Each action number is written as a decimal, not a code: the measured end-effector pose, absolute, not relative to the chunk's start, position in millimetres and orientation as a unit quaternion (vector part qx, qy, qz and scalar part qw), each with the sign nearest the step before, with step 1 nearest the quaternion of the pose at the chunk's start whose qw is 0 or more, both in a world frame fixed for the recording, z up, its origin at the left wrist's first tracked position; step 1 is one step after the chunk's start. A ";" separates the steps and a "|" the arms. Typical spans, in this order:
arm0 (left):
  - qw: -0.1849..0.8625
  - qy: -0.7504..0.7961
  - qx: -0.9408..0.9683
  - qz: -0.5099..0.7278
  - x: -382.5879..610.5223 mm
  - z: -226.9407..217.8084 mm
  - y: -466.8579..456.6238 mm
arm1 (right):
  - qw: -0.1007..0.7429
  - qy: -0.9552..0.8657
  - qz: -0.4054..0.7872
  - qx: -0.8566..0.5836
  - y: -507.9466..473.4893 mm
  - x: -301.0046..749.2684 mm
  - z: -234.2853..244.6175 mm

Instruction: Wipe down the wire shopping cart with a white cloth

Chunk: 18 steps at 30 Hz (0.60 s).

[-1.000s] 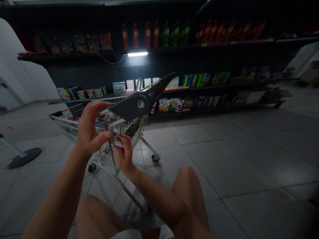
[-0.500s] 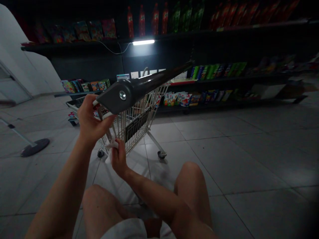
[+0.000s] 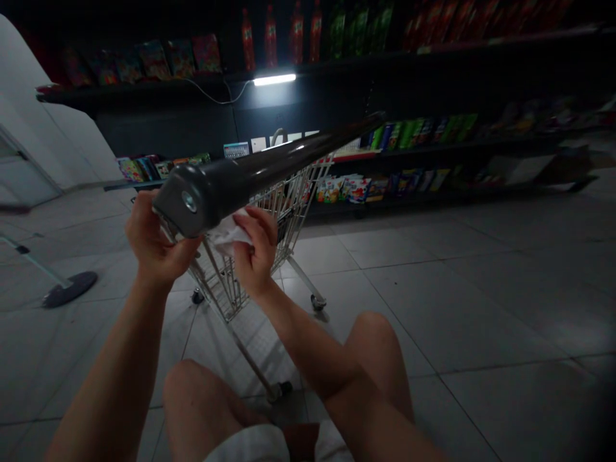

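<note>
Evidently the silver wire-mesh shopping cart [image 3: 228, 292] stands directly in front of the person's bare knees [image 3: 197, 398], its thick dark-grey plastic handle [image 3: 260, 170] slanting up and away to the right and masking much of the basket. The left hand [image 3: 156, 247] clasps the handle's near end, thumb along the lower edge; its other fingertips are hidden behind the end cap. Just below the handle, the right hand [image 3: 257, 247] pinches a crumpled white cloth or tissue [image 3: 226, 234] between thumb and fingers; its upper edge is covered by the handle, so whether it touches the metal frame cannot be told. Beyond, black shelving [image 3: 168, 125] carries reddish plastic bottles [image 3: 297, 32], those farther right cut off above, and goods at the far right are too dark to identify.
</note>
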<state>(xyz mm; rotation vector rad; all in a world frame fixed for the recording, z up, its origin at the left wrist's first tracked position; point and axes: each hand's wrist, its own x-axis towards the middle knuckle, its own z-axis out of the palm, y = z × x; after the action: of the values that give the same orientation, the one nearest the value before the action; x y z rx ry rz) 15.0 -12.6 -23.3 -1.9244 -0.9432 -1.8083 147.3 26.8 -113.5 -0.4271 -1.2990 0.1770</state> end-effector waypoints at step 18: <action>0.178 -0.299 -0.692 -0.632 6.4 -30.2 -19.2 | 0.466 -0.678 0.396 -0.408 21.8 102.8 -383.3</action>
<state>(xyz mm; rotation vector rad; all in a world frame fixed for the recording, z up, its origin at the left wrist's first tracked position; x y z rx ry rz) 6.4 -19.2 -30.2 -1.9578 -0.8465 -1.7879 102.8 21.8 -383.3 -1.0004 -1.6633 0.9729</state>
